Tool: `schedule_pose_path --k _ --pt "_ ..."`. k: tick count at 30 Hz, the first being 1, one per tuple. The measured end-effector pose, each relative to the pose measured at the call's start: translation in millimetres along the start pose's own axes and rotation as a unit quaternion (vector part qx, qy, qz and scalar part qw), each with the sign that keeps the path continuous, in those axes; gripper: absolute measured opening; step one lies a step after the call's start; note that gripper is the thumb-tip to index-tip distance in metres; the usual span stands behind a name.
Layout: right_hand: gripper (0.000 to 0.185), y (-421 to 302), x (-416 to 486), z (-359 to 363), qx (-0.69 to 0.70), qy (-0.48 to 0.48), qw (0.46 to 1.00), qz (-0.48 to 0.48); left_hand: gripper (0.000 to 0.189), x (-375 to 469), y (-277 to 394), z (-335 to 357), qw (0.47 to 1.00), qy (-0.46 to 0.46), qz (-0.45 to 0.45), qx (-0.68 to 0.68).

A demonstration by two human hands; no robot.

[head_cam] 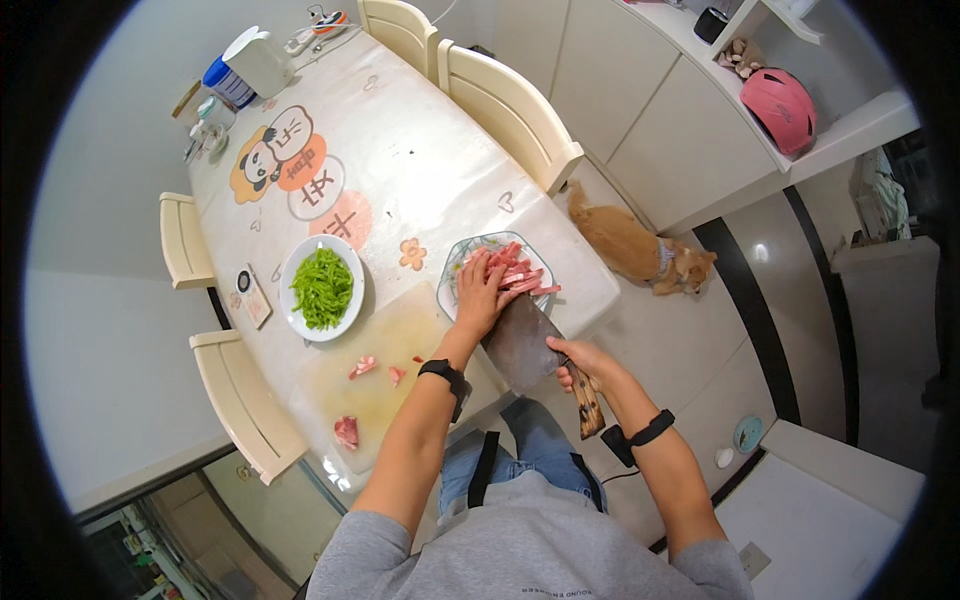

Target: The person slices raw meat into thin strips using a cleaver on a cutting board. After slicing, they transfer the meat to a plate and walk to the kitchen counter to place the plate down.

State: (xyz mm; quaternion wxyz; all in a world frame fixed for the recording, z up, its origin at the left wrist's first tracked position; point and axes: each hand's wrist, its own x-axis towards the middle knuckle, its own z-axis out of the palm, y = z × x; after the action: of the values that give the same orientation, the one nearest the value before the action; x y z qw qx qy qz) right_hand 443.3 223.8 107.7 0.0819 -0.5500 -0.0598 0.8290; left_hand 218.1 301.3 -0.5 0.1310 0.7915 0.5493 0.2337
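Observation:
My right hand (581,364) grips a cleaver (523,341) at the wooden handle, where it meets the broad dark blade. The blade's far edge reaches the rim of a patterned plate (452,283). Sliced raw meat (514,262) is heaped on that plate. My left hand (480,292) lies over the near left side of the meat, fingers spread, its fingertips touching the slices. Whether it holds any slice is hidden. To the left, a translucent cutting board (375,330) bears a chunk of raw meat (346,433) and a few small scraps (364,367).
A white bowl (358,300) of sliced green peppers (322,289) stands left of the board, near a phone-like device (253,296). A white pitcher (259,60) is at the far end. Chairs (510,105) line the table. A dog (630,240) stands on the floor at right.

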Motion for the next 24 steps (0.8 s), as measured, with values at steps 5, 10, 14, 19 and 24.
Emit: schedule_pose_path --k 5,10,14,19,24 --pt "0.040 14.7 -24.1 -10.3 -0.042 0.009 0.999 -0.014 0.042 4.3 -9.3 -22.7 0.999 0.036 0.029 -0.013" --pt "0.040 28.4 -47.8 -25.1 -0.037 0.019 0.998 -0.039 0.027 -16.2 -2.8 -58.2 0.991 0.073 -0.048 -0.097" --pt "0.040 30.1 -49.6 -22.4 -0.010 0.048 0.996 -0.071 0.017 -42.2 24.3 -73.3 0.981 0.073 -0.043 -0.176" --pt "0.041 42.0 -53.2 -6.9 -0.061 0.104 0.983 -0.140 0.017 -100.3 48.6 -74.4 0.970 0.106 -0.098 -0.197" --pt "0.046 61.9 -44.2 1.7 -0.193 0.052 0.973 -0.116 0.025 -197.1 3.3 -104.8 0.988 0.087 -0.108 -0.073"
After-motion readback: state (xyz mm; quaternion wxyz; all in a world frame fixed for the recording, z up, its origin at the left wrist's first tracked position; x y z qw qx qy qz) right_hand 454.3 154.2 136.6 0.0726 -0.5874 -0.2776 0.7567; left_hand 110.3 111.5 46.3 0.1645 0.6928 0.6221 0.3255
